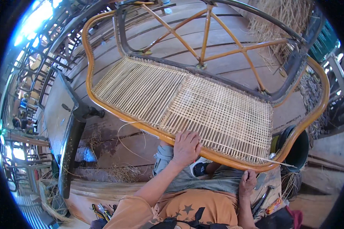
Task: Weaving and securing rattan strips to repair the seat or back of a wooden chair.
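Observation:
Across my lap leans a rattan bench with an orange-brown bent frame (153, 129) and a pale cane seat (218, 108). Its right half is cross-woven except near the front, and the left half shows only parallel strands (137, 84). My left hand (186, 147) lies over the front rail at the weave, fingers bent; their tips are hidden. Below the rail at right, my right hand (248, 183) is closed, its fingertips close to the underside; whatever they hold is hidden. A loose cane strip (281, 162) sticks out past the right corner, and another strand (119, 139) curls down at left.
A dark-framed panel (59, 114) stands at the left. A dark bucket (297, 147) sits beyond the right corner. Hand tools (101, 211) lie at lower left, more tools (263, 198) at lower right. Cane scraps (126, 172) litter the plank floor; fibre bundles (281, 19) hang far right.

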The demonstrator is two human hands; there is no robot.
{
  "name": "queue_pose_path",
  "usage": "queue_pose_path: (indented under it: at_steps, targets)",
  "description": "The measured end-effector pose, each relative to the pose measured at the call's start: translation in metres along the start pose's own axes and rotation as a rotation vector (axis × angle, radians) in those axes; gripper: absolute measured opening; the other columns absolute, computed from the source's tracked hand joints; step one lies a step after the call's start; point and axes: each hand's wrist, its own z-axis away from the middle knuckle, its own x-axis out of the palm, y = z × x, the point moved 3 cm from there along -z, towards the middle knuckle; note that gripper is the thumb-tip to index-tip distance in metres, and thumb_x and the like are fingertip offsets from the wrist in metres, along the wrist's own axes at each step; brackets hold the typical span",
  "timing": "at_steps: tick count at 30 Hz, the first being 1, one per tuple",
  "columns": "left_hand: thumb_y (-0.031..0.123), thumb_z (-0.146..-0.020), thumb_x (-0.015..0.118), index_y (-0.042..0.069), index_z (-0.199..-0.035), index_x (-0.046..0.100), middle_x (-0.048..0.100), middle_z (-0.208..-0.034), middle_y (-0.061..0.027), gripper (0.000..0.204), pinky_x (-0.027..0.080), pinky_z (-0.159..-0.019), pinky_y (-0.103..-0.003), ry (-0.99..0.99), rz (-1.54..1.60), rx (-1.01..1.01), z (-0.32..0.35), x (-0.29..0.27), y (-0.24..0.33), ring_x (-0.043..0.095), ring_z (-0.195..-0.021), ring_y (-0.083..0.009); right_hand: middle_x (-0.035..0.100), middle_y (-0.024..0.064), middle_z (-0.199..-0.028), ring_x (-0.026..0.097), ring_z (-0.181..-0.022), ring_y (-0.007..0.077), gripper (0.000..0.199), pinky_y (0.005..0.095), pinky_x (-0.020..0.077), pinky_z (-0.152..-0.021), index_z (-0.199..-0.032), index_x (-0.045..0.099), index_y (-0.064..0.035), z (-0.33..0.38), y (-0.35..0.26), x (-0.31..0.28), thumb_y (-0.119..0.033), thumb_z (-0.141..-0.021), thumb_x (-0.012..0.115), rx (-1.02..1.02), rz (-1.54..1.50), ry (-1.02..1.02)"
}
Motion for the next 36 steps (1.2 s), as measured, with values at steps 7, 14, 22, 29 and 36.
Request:
queue_pose_path:
  at_steps: [7,14,22,29,36]
  targets:
    - [0.020,-0.075,0.063,0.008,-0.096,0.060,0.057,-0.105,-0.0051,0.025,0.032,-0.097,-0.046,-0.023,-0.022,-0.023,-0.001,0.008,0.004,0.052,-0.103,-0.0247,0.060,0.0152,-0.079,0.060,-0.072,0.0325,0.005,0.0380,0.0478,-0.066,-0.087,0.057,-0.0042,-0.004,-0.006,-0.008,-0.008,-0.084,0.057,-0.021,0.081,0.052]
    - [0.019,-0.074,0.063,0.008,-0.096,0.060,0.058,-0.106,-0.0046,0.025,0.032,-0.097,-0.046,-0.025,-0.047,-0.006,0.001,0.011,0.002,0.051,-0.106,-0.0249,0.059,0.0146,-0.076,0.059,-0.068,0.0321,0.003,0.0371,0.0476,-0.063,-0.084,0.057,-0.0051,-0.007,-0.008,-0.005,-0.006,-0.082,0.058,-0.050,0.056,0.040]
    - [0.019,-0.073,0.064,0.006,-0.093,0.061,0.058,-0.105,-0.0054,0.024,0.034,-0.094,-0.044,0.022,-0.006,0.001,-0.003,0.005,0.004,0.052,-0.104,-0.0241,0.059,0.0157,-0.079,0.059,-0.070,0.0335,0.007,0.0382,0.0472,-0.064,-0.089,0.058,-0.0039,-0.004,-0.006,-0.005,-0.009,-0.084,0.055,-0.042,-0.007,0.033]
    - [0.019,-0.074,0.064,0.006,-0.093,0.061,0.058,-0.102,-0.0071,0.024,0.034,-0.094,-0.044,0.023,0.042,0.000,0.001,0.003,0.000,0.052,-0.103,-0.0244,0.055,0.0168,-0.078,0.055,-0.070,0.0352,0.008,0.0395,0.0452,-0.066,-0.089,0.055,-0.0030,0.001,0.004,0.001,-0.010,-0.088,0.052,-0.056,-0.017,0.012]
    - [0.021,-0.077,0.062,0.007,-0.093,0.059,0.056,-0.101,-0.0062,0.022,0.034,-0.094,-0.043,0.053,0.025,0.006,0.002,0.004,-0.001,0.051,-0.103,-0.0240,0.055,0.0180,-0.077,0.054,-0.070,0.0360,0.008,0.0404,0.0448,-0.066,-0.088,0.053,-0.0018,0.000,0.009,0.001,-0.010,-0.088,0.051,-0.014,0.001,0.007]
